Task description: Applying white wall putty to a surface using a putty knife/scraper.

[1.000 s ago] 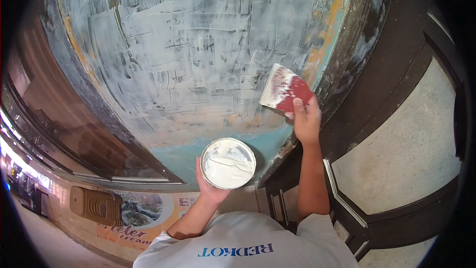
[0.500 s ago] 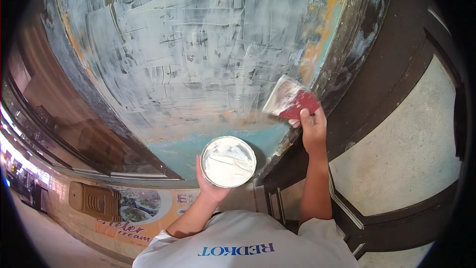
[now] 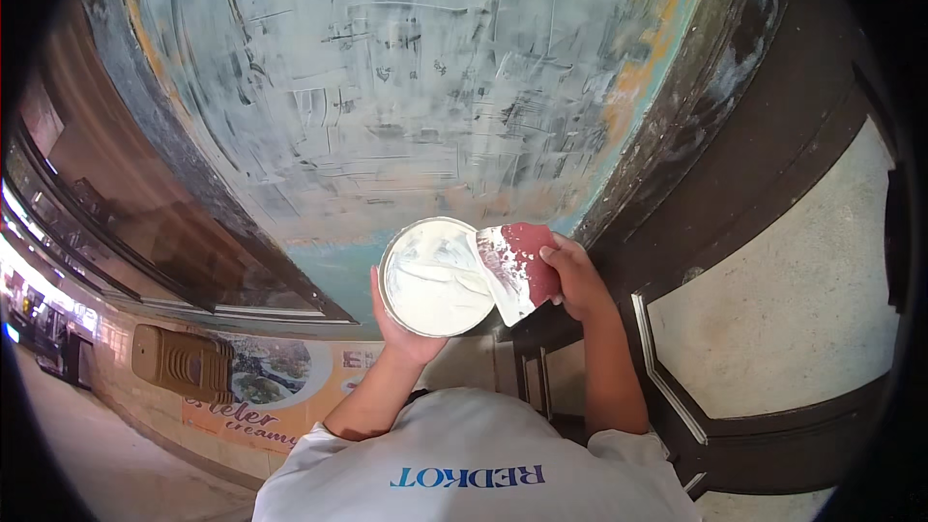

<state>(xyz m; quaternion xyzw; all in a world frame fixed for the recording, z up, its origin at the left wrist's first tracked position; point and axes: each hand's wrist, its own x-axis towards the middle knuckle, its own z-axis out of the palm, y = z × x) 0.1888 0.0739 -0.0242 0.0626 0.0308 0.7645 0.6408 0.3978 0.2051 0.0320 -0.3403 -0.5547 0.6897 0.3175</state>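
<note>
At the centre of the frame the left hand [image 3: 404,329] cups a round tin of white putty [image 3: 435,276] from below. The right hand [image 3: 575,275] grips a red putty knife [image 3: 514,271], its blade resting over the tin's right rim, below the skimmed wall [image 3: 406,87].

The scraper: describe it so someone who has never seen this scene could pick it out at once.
Start at the big curved wall smeared with pale filler, then drop to its lower edge, where the left hand holds up a round tin of white paste. The scraper sits at the tin's right rim, in the right hand. It is the only flat, dark red thing there, its wide blade streaked white.
</note>
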